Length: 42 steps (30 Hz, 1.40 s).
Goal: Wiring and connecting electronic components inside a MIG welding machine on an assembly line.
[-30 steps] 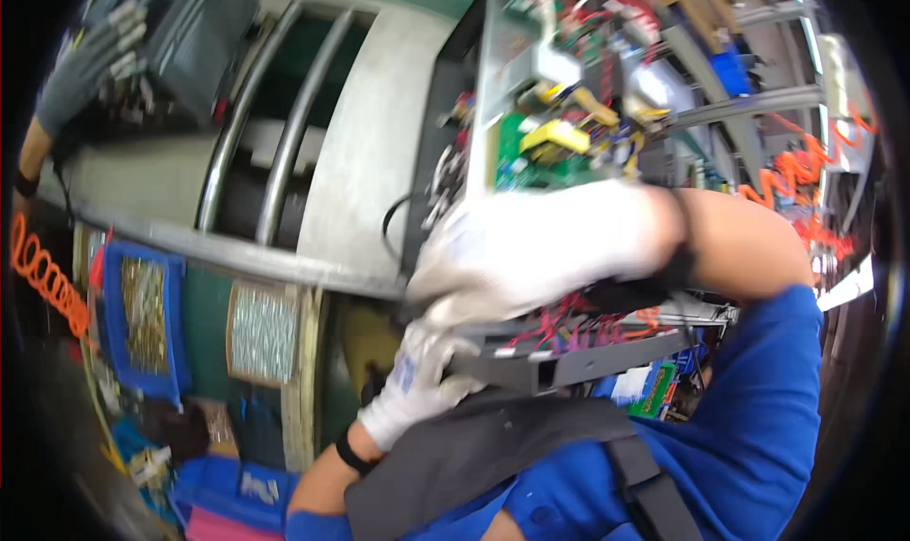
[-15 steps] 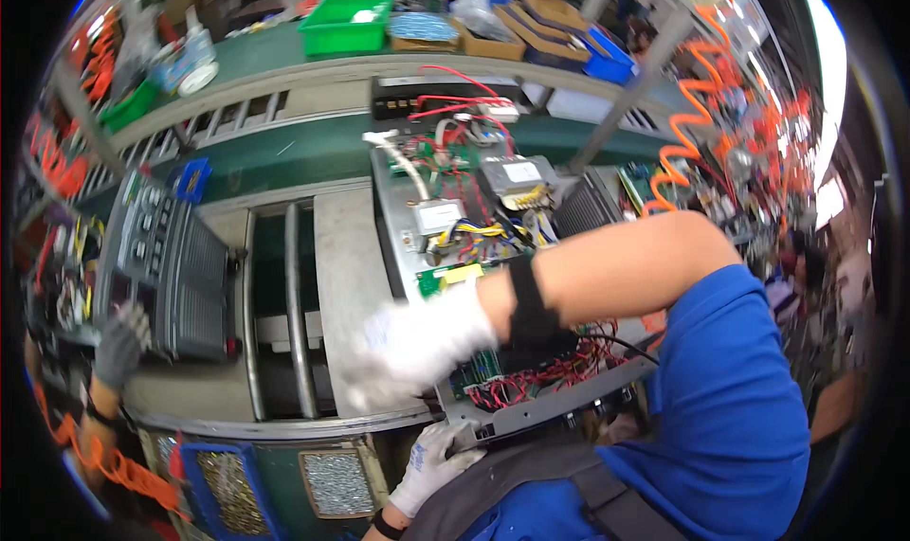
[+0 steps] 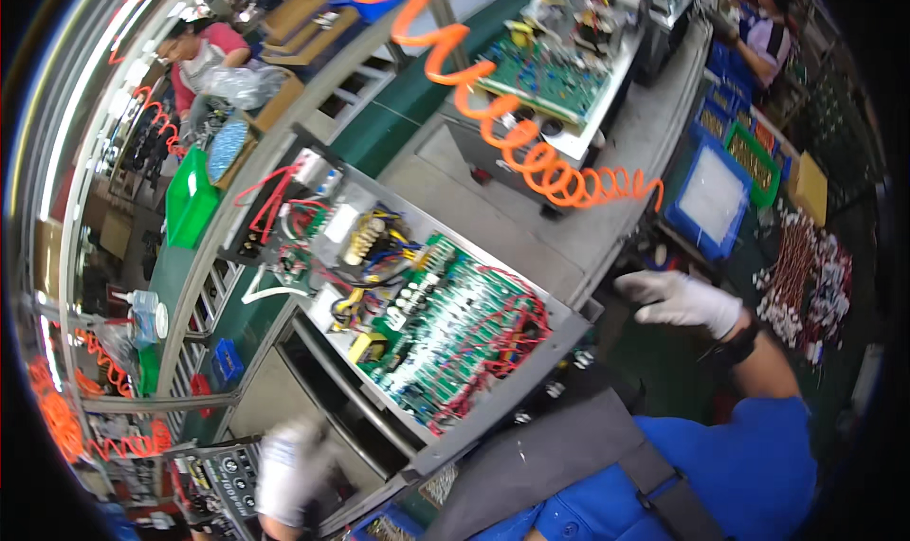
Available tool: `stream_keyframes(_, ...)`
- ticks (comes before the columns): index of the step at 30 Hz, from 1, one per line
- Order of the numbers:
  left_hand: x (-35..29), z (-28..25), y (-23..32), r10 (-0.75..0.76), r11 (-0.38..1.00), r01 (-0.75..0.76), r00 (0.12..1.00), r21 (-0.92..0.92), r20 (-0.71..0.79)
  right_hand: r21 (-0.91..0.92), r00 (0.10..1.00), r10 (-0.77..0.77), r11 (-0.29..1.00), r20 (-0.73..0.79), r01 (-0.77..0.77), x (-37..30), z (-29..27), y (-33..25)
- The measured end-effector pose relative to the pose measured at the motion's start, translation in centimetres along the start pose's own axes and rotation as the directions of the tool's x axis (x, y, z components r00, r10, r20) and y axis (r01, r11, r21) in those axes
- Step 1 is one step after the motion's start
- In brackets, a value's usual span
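An open metal equipment chassis (image 3: 564, 333) lies on the line in front of me. It holds a large green circuit board (image 3: 464, 323), red wires (image 3: 512, 351) along the near side and yellow-blue cable bundles at the far left end. My right hand (image 3: 682, 301), in a white glove, is off to the right beside the bench edge, fingers stretched out with nothing in them. My left hand (image 3: 289, 470), also white-gloved, is left of the chassis near a dark front panel with round knobs (image 3: 232, 475). Motion blurs its fingers, so its grip does not show.
A coiled orange air hose (image 3: 531, 153) hangs across the far side. Another opened unit with a green board (image 3: 550, 77) stands farther along. To the right are a blue tray (image 3: 711, 200), a green bin (image 3: 754, 162) and bundled wires (image 3: 796, 276). Co-workers are at upper left and upper right.
The view has swung to the right. My right hand has left the space over the chassis and moved right. My left hand has come away from the chassis corner and moved left.
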<state>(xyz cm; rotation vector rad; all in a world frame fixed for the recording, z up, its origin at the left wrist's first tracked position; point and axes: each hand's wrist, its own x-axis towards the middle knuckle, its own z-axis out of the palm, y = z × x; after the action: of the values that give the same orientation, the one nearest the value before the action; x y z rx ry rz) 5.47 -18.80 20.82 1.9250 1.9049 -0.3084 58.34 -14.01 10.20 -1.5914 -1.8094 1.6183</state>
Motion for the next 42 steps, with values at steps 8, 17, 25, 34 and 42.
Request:
stream_keyframes(8, 14.2, -8.0, 25.4, 0.550, 0.830, -0.550, 0.834, 0.094, 0.031, 0.476, 0.839, -0.535, 0.716, -0.097, 0.512, 6.6, 6.7, 7.4)
stream_keyframes(17, 25.6, 3.9, 32.5, 0.216, 0.629, -0.686, 0.606, 0.366, 0.765, 0.515, 0.714, -0.669, 0.546, -0.207, 0.661, 9.0, 7.3, 9.1)
stream_keyframes(25, 26.5, 3.7, 30.3, 0.268, 0.756, -0.617, 0.594, 0.216, 0.759, 0.313, 0.793, -0.597, 0.736, -0.117, 0.600, 9.4, 5.8, 6.7)
stream_keyframes(34, 24.0, 0.0, 28.2, 0.553, 0.734, -0.672, 0.677, 0.100, 0.487, 0.399, 0.911, -0.410, 0.828, -0.050, 0.394, 10.6, 5.2, 3.4)
stream_keyframes(42, 2.4, -1.8, 11.3, -0.074, 0.995, 0.018, 0.773, -0.096, -0.630, 0.159, 0.952, -0.306, 0.941, 0.023, 0.299, 9.5, 5.6, 3.2)
